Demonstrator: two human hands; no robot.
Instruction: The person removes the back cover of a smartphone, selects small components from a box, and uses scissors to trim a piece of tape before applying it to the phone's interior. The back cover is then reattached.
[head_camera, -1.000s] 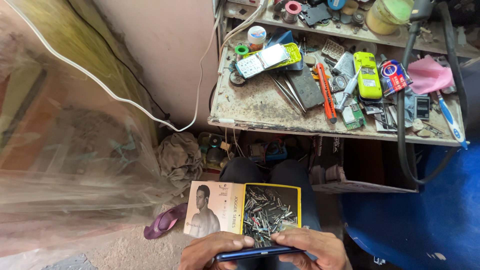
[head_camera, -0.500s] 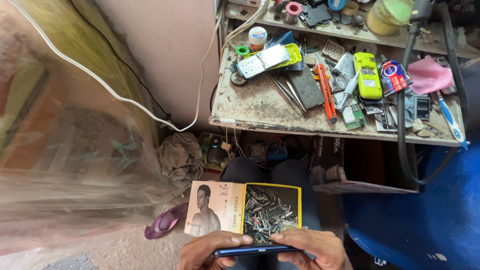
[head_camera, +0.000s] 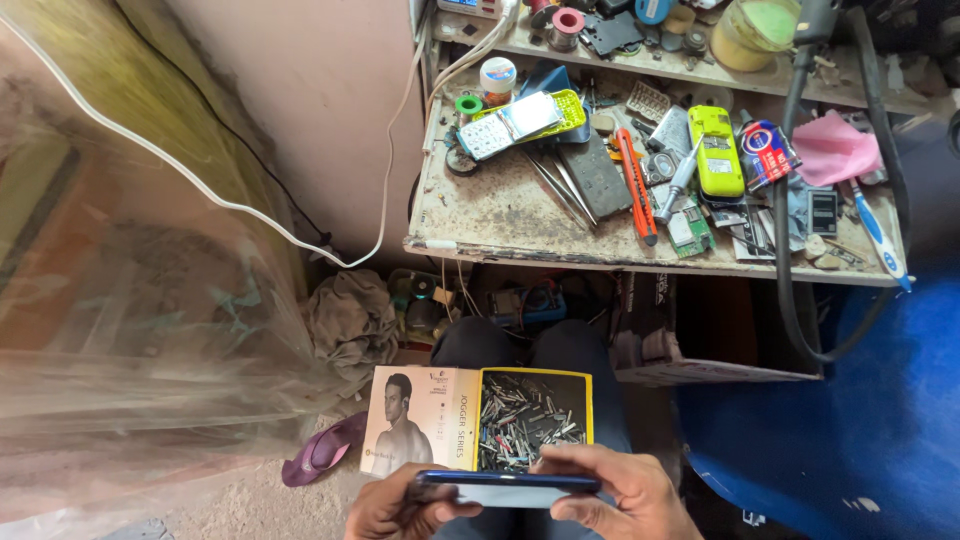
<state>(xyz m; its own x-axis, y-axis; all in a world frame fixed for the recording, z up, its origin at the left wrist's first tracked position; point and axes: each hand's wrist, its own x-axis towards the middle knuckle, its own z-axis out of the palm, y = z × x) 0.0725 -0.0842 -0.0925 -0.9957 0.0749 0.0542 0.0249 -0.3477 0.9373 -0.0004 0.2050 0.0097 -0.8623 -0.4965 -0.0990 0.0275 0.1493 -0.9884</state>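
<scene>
Unmoved, both hands (head_camera: 520, 500) clasp phone (head_camera: 505, 488).

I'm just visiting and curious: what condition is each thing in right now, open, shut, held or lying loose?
Dark phone: held edge-on by left hand and right hand.
Small box: open, full of small metal parts.
Box lid: flipped open, lying flat.
Orange utility knife: lying loose on the bench.
Yellow-green phone: lying face up.
</scene>
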